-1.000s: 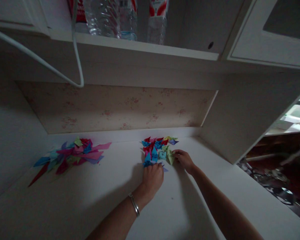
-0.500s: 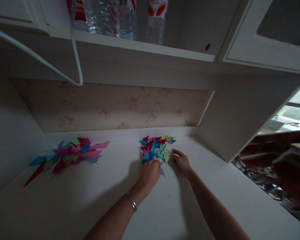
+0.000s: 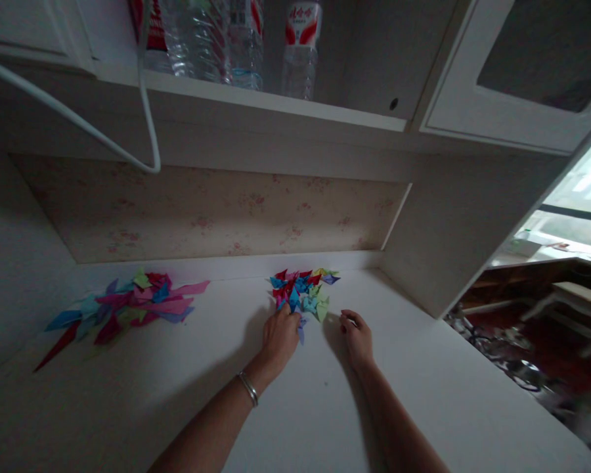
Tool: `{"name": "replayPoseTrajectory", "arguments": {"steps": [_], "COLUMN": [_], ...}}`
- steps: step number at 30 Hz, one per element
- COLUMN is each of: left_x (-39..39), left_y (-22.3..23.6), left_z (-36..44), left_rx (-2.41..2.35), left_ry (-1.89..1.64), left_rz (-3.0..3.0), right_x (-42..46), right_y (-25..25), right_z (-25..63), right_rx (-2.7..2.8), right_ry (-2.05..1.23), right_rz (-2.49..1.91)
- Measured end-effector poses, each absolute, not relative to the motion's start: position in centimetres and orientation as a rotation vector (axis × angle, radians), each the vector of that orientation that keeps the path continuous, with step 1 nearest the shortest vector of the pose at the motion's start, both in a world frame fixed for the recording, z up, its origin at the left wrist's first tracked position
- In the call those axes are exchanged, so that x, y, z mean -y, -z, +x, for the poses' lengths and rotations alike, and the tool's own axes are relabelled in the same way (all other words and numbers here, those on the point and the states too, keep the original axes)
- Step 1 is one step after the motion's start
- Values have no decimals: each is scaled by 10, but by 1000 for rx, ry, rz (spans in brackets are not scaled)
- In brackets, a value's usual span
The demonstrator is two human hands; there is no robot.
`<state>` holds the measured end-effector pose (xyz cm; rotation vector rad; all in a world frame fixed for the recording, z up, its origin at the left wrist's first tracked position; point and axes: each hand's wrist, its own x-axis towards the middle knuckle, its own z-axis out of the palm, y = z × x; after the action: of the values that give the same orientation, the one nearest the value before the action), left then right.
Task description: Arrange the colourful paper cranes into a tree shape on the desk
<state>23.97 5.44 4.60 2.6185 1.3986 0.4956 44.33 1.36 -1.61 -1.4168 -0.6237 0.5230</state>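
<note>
Folded paper cranes (image 3: 316, 303) in several colours stand in a tight cluster on the white surface. My left hand (image 3: 280, 334), with a silver bangle on its wrist, has its fingers closed at the front of the cluster, pinching a blue paper crane (image 3: 294, 299); the fingertips are partly hidden. A lavender crane (image 3: 302, 330) lies just right of that hand. Apart from the cluster, on its right, my right hand (image 3: 358, 338) hovers low with loosely curled fingers and a gap by the thumb. No object shows in it.
A loose heap of folded paper pieces (image 3: 138, 302) lies to the left. Overhead, a shelf (image 3: 276, 108) holds plastic bottles (image 3: 300, 52), and a white cable (image 3: 79, 121) hangs down in front. A side panel (image 3: 423, 223) bounds the surface at right.
My right hand has drawn back from the green crane at the cluster's edge, toward me. My left hand stays at the cluster front, shifted slightly, uncovering more of the lavender crane. The view has turned slightly.
</note>
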Motion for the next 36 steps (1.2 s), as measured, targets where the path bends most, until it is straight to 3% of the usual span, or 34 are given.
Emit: {"name": "replayPoseTrajectory", "arguments": {"steps": [29, 36], "left_x": [-48, -39], "left_y": [-57, -62], "left_z": [228, 195], "left_rx": [-1401, -1369], "left_ry": [-533, -567], "left_rz": [2656, 2623], "right_x": [-9, -8], "right_y": [13, 15], "right_z": [442, 444], "right_rx": [645, 643], "right_ry": [-510, -520], "right_rz": [-1430, -1427]}}
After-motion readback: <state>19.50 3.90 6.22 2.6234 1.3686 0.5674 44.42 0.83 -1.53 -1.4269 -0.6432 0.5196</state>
